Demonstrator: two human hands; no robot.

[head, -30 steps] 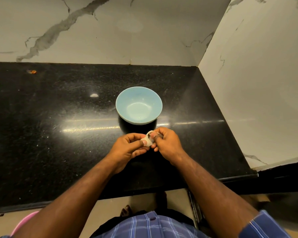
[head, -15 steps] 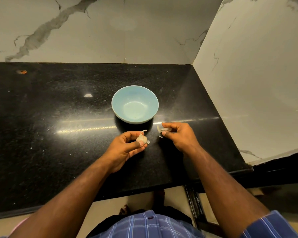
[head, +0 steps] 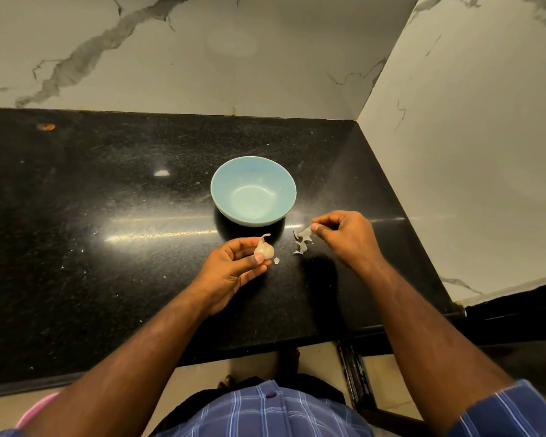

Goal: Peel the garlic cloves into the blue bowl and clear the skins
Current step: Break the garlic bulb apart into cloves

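Peeling garlic at a black counter, one piece of skin just pulled free.

Nearest, the person's left hand (head: 234, 266) curls round a garlic clove (head: 263, 249), thumb on top; a scrap of skin (head: 276, 260) lies just beside it. Right of it, the right hand (head: 344, 234) pinches a torn skin (head: 304, 234) above more skin (head: 300, 248) on the counter (head: 108, 247). Beyond both stands the blue bowl (head: 253, 190), with nothing in it.

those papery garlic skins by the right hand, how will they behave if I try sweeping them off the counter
The garlic skins look thin, curled and ragged, so probably very light and floppy. They will likely flutter or scatter rather than slide neatly. On the glossy black counter small flakes may cling.
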